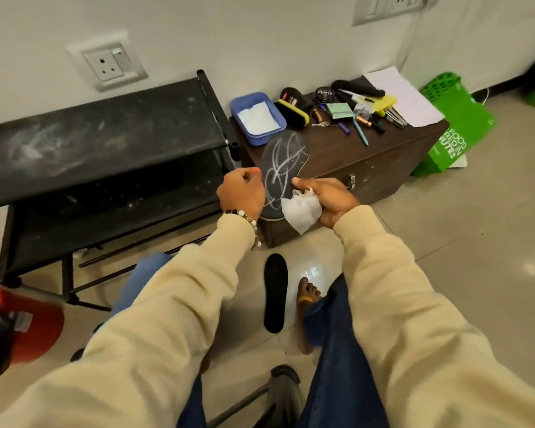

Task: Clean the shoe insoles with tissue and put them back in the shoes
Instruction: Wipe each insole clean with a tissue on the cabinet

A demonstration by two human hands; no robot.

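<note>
A dark insole [283,162] streaked with white scribble marks stands upright in the air before me. My left hand [241,194] grips its left edge with curled fingers. At the insole's lower right, my right hand [328,197] clutches a crumpled white tissue [301,211] that touches the insole. A second, plain black insole [275,293] lies flat on the tiled floor between my legs, next to my bare foot [308,296]. No shoes can be made out.
A brown wooden box [371,163] carries a blue tub [258,118] of white tissues, polish tins, pens and paper. A dusty black rack [99,143] stands at left. A green bag [454,131] leans at right. A red bin [28,325] sits lower left.
</note>
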